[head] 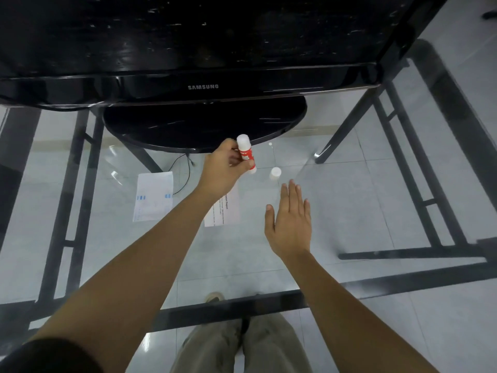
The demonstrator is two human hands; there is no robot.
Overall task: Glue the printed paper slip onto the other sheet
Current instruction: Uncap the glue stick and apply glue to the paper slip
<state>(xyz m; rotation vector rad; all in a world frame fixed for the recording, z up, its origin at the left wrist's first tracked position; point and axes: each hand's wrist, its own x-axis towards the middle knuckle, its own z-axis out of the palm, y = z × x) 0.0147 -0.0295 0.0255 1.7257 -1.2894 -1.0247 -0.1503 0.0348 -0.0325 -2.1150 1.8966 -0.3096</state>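
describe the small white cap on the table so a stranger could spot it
Start at the black monitor stand on the glass table. In front of its right side, beyond the open right hand, the small white cap stands on the glass. Unlike the glue stick in the left hand, it is short, unlabelled and all white.

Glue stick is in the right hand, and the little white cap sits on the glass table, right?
Not quite. The head view shows the left hand gripping the glue stick; the right hand is open and holds nothing. The little white cap does sit on the glass table.
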